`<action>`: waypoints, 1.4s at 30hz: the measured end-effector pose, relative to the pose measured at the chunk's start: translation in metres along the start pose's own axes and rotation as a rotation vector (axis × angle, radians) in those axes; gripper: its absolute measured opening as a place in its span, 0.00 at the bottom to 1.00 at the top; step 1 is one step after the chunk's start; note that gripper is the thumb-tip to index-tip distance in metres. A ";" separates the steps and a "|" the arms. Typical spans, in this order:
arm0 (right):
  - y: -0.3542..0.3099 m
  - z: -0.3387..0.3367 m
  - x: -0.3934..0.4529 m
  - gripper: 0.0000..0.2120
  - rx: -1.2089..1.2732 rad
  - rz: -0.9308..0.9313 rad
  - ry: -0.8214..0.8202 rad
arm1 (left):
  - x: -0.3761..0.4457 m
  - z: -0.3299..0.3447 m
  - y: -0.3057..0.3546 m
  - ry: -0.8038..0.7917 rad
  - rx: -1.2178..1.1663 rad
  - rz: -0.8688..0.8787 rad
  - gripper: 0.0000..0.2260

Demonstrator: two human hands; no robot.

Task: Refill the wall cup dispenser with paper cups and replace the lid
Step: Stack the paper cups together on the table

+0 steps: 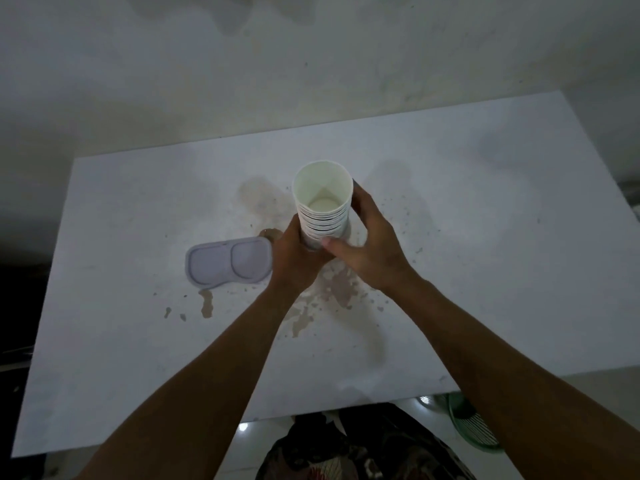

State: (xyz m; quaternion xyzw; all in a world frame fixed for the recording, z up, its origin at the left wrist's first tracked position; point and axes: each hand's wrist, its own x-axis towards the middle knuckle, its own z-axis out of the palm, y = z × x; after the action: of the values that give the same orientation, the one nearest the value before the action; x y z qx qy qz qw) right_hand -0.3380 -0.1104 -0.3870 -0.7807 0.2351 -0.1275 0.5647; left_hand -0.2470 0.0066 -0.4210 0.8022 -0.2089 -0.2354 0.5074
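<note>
Both my hands hold an upright stack of paper cups over the middle of the table.

My left hand [294, 258] wraps the lower part of the stack of paper cups [323, 209] from its 8 o'clock side, and my right hand [370, 247] closes on it from 4 o'clock, thumb across the front and fingers curled round the far side. The stack stands mouth up, top cup open and empty. The grey two-lobed lid [228, 265] lies flat at 9 o'clock of my left hand, just beside it. Brown stains mark the white table [485, 237] around and below my hands. Whether the stack's base touches the table, I cannot tell.
</note>
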 end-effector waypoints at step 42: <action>0.016 0.020 0.000 0.49 -0.050 -0.051 -0.023 | -0.001 0.009 -0.039 -0.057 0.115 -0.056 0.21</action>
State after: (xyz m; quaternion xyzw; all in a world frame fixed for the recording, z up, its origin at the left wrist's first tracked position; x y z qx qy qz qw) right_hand -0.3323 -0.0979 -0.4090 -0.8019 0.2118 -0.1270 0.5441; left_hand -0.2493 0.0160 -0.4599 0.8286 -0.2136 -0.2598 0.4476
